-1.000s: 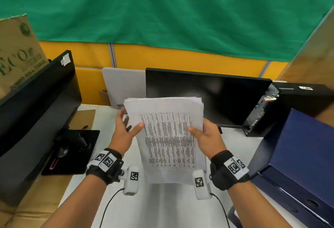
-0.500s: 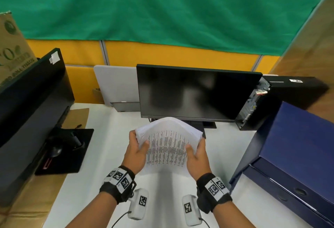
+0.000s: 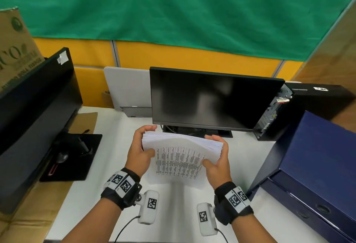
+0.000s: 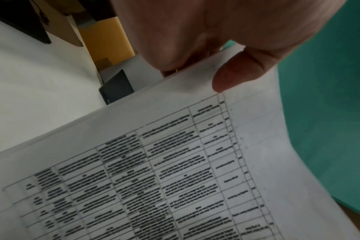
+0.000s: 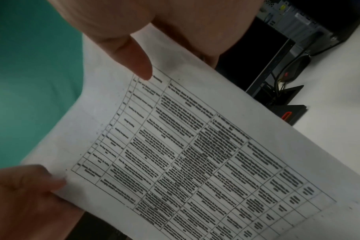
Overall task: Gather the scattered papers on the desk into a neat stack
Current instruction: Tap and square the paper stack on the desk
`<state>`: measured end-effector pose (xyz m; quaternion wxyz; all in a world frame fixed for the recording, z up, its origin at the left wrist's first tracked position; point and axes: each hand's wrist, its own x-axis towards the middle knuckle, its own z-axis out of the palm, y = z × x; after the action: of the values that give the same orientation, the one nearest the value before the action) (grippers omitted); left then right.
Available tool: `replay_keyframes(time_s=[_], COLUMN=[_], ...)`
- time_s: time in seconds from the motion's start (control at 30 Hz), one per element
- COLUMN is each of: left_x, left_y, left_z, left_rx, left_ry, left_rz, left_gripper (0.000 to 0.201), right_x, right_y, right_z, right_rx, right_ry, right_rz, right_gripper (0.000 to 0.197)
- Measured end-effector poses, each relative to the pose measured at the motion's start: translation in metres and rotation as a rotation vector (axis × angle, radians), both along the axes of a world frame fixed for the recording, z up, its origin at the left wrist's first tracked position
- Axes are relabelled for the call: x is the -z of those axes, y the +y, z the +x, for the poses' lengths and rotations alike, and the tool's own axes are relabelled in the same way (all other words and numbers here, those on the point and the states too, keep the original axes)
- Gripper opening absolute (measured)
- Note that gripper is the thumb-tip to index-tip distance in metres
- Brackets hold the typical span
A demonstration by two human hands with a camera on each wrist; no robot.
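Note:
A thick stack of white papers (image 3: pixel 179 158) with a printed table on the top sheet stands on its lower edge on the white desk (image 3: pixel 119 129), bowed forward at the top. My left hand (image 3: pixel 141 149) grips its left edge, thumb on the front and fingers behind. My right hand (image 3: pixel 216 158) grips the right edge the same way. The left wrist view has the papers (image 4: pixel 175 162) under my left thumb (image 4: pixel 236 74). In the right wrist view the papers (image 5: pixel 185 146) sit under my right thumb (image 5: pixel 134 56), and my left hand (image 5: pixel 21 194) shows at the lower left.
A black monitor (image 3: pixel 212 98) stands right behind the papers. Another black monitor (image 3: pixel 32 108) and its base (image 3: pixel 77 156) are at the left. A computer case (image 3: pixel 312 106) and a dark blue box (image 3: pixel 312 175) crowd the right. Cardboard (image 3: pixel 27 204) lies at the desk's left edge.
The stack has come down from chest height to the desk and now stands on its lower edge. Both hands moved down with it and keep their grip on its sides.

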<state>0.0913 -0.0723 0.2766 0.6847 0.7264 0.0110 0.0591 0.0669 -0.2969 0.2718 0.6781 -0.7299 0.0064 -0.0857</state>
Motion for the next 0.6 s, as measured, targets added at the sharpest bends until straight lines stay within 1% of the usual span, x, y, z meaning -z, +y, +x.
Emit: replay_keyframes(time_s=[0.1, 0.2, 0.27, 0.33, 0.37, 0.5, 0.6], left_x=[-0.003, -0.002, 0.000, 0.000, -0.001, -0.009, -0.013], left_y=[-0.002, -0.001, 0.002, 0.004, 0.004, -0.005, -0.011], left_z=[0.002, 0.004, 0.005, 0.004, 0.003, 0.007, 0.012], left_rx=[0.031, 0.041, 0.053, 0.058, 0.049, -0.105, -0.184], left_ry=[-0.001, 0.004, -0.005, -0.012, -0.008, 0.040, 0.044], left_rz=[-0.005, -0.021, -0.052, -0.125, -0.145, -0.110, -0.099], left_gripper=[0.071, 0.067, 0.056, 0.039, 0.035, 0.026, 0.022], right_x=[0.000, 0.001, 0.002, 0.001, -0.001, -0.006, -0.012], right_y=[0.001, 0.003, 0.003, 0.003, 0.004, 0.006, 0.012], right_z=[0.003, 0.005, 0.007, 0.008, 0.007, 0.001, 0.002], right_rx=[0.006, 0.021, 0.055, 0.076, 0.075, 0.085, 0.144], right_ry=[-0.012, -0.001, -0.008, 0.003, 0.013, -0.018, -0.063], right_rz=[0.017, 0.007, -0.022, -0.053, -0.055, -0.009, 0.018], right_gripper=[0.073, 0.068, 0.061, 0.052, 0.049, 0.048, 0.039])
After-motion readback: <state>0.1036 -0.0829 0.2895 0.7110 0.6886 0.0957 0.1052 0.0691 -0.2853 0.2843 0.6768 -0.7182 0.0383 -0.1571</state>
